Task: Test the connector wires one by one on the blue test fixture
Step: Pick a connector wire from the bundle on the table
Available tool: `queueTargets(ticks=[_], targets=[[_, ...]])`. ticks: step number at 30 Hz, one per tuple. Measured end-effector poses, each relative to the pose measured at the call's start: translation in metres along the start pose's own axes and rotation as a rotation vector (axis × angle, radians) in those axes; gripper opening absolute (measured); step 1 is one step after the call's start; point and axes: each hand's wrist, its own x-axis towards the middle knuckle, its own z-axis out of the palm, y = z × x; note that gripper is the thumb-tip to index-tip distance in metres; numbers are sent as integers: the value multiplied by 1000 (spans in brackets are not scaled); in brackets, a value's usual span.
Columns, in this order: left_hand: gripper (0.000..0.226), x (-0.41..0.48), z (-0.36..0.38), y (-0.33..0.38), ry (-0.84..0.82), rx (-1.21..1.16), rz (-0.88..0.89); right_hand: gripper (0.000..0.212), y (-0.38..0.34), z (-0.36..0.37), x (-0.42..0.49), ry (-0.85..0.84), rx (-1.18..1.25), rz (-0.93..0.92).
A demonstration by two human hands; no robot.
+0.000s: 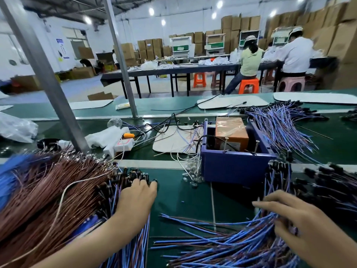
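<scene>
Left hand (137,198): you reach it forward, palm down, with the fingers on the black connectors (135,176). The tips are hidden, so I cannot tell whether you pinch one.
Right hand (301,227): your bent fingers and thumb curl round a sheaf from the near wire bundle (222,246).
Blue test fixture (235,167): a squared plastic box on the belt ahead of you, between your hands and beyond them. It holds an orange block (230,132) wrapped in glossy clear tape, and two thin metal pins (225,145) stand upright at its near edge.
Left wire pile (48,190): thin brown and blue strands fanned flat, ending in the black connectors.
Near wire bundle: smooth blue strands, loose ends pointing left.
Far wire pile (280,128): blue-violet strands behind and to the right of the fixture.
Glass bulbs (193,172): small, clear and rounded, just left of the fixture.
Belt (183,202): flat, matte green.
</scene>
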Motion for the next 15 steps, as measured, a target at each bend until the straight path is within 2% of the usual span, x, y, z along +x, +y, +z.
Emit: queueTargets(ticks=[3, 5, 7, 9, 11, 13, 15], targets=[[34, 0, -22, 2, 76, -130, -15, 48, -27, -4, 6, -106, 388, 140], [34, 2, -51, 4, 213, -362, -7, 37, -45, -10, 18, -266, 817, 378], [39, -3, -87, 16, 429, -679, 127, 33, -64, -12, 34, -457, 1247, 634], [40, -17, -119, 38, 588, -822, 348, 48, -83, -13, 48, -559, 1573, 777], [32, -39, -138, 61, 653, -888, 559, 49, -95, -15, 61, -498, 1778, 772], [14, -58, -139, 74, 568, -981, 742, 42, -96, -23, 71, -336, 1891, 765], [11, -69, -129, 81, 534, -825, 947, 43, -83, -35, 76, -96, 1877, 805]])
